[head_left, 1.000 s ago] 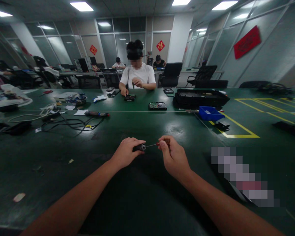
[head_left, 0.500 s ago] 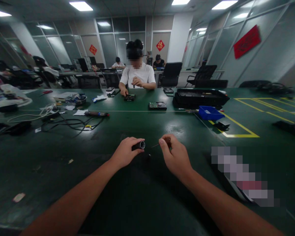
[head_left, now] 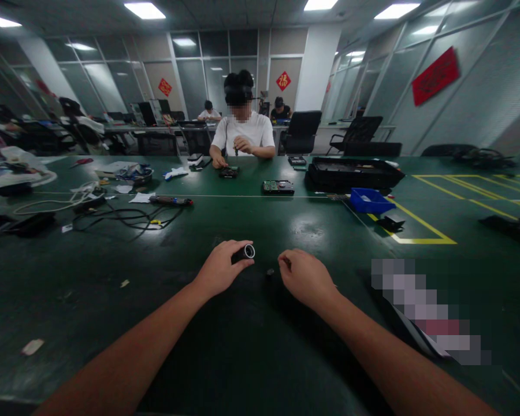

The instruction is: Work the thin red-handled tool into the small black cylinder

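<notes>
My left hand is wrapped round a short black cylinder, perhaps a flashlight tube, whose hollow end with a bright metal rim faces right. My right hand is closed just across from it, fingers curled together and back of the hand up. What it grips is hidden; a small pale tip shows behind the wrist. Between the hands, a small dark round piece lies on the green table, close to the right fingertips and touched by neither hand.
Across the table a person handles a hard drive. Another hard drive, a black tray and a blue bin lie ahead. Black cables and a screwdriver-like tool are at left. A blurred-out flat item lies right.
My right hand has turned over inward; the thin metal shaft it held out toward the cylinder no longer shows. The small dark piece appears slightly further right. My left hand has hardly moved.
</notes>
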Demonstrator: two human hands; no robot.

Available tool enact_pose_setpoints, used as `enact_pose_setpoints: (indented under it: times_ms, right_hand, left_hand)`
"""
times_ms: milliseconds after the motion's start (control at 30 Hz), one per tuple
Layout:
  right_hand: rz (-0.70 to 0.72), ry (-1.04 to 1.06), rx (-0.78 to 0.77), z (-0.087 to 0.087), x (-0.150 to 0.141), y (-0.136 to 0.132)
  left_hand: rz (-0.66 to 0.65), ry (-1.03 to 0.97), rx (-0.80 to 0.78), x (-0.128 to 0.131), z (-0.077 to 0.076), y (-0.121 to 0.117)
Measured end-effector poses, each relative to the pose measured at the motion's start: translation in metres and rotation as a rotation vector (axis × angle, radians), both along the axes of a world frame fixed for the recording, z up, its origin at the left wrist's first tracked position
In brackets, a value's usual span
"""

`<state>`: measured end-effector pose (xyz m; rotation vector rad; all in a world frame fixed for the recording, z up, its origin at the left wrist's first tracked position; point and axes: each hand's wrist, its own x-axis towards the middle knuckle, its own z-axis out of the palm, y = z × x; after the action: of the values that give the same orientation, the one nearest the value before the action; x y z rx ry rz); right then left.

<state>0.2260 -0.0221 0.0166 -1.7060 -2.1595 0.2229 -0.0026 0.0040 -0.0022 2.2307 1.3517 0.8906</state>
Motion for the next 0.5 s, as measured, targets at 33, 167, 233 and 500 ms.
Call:
enact_pose_setpoints:
  times_ms: [33, 167, 233, 500]
  right_hand:
    - [0.010, -0.023, -0.032, -0.002, -0.001, 0.000]
    - [0.087, -0.035, -0.082, -0.009, -0.005, 0.000]
    - [0.107, -0.017, -0.080, -0.010, -0.008, -0.001]
    - [0.157, 0.086, -0.121, -0.006, -0.011, -0.003]
  left_hand:
    - [-0.003, 0.000, -0.002, 0.000, 0.000, 0.000]
    - [-0.014, 0.004, 0.004, -0.001, -0.001, 0.001]
    - [-0.017, 0.008, 0.006, -0.001, -0.002, 0.001]
    - [-0.021, 0.002, 0.022, 0.000, -0.004, 0.001]
